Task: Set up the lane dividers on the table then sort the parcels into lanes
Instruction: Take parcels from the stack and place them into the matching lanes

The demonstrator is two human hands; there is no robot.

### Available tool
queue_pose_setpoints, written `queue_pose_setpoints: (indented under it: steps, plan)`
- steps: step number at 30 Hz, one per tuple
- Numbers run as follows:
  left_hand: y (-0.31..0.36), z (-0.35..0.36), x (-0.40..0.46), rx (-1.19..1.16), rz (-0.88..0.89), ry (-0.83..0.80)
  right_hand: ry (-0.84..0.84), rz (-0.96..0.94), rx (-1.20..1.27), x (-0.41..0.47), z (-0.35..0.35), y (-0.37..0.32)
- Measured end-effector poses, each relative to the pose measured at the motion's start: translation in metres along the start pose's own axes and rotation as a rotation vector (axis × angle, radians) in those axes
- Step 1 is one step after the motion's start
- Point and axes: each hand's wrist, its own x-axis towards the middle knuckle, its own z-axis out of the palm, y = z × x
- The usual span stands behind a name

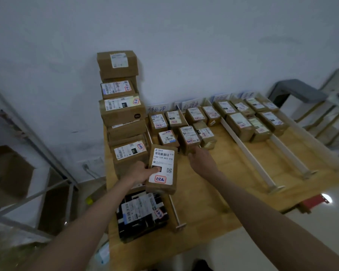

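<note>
My left hand [139, 173] grips a brown parcel [162, 171] with a white label and a red-framed mark, thumb on the label, held above the table's left part. My right hand [201, 158] reaches to a small brown parcel [188, 137] in the second lane and touches its near end; whether the fingers curl round it is hidden. White lane dividers [249, 153] run front to back across the wooden table [213, 192]. Several labelled parcels lie at the far ends of the lanes.
A tall stack of brown boxes [121, 106] rises at the table's left edge. A black-wrapped parcel [143, 214] lies at the front left. Paper lane signs [159, 109] lean on the wall. Metal shelving [27, 173] stands left, a grey stool [297, 90] right.
</note>
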Motion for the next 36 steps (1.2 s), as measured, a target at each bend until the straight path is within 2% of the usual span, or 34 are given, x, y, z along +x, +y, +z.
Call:
queue_pose_setpoints:
  steps: [3, 8, 13, 25, 36]
  plan:
    - [0.017, 0.018, 0.008, -0.005, 0.023, -0.009, 0.019, 0.114, -0.076, -0.011, -0.018, 0.031]
    - [0.053, 0.062, 0.020, -0.035, 0.051, -0.012, 0.069, 0.182, -0.145, -0.017, -0.048, 0.082]
    - [0.098, 0.117, 0.034, 0.011, 0.046, 0.003, 0.114, 0.139, -0.169, -0.017, -0.084, 0.144]
    - [0.222, 0.296, 0.062, 0.045, -0.029, 0.008, 0.071, 0.142, -0.164, -0.016, -0.173, 0.347]
    - [0.303, 0.386, 0.123, 0.066, -0.014, -0.005, 0.098, 0.197, -0.203, 0.025, -0.219, 0.454]
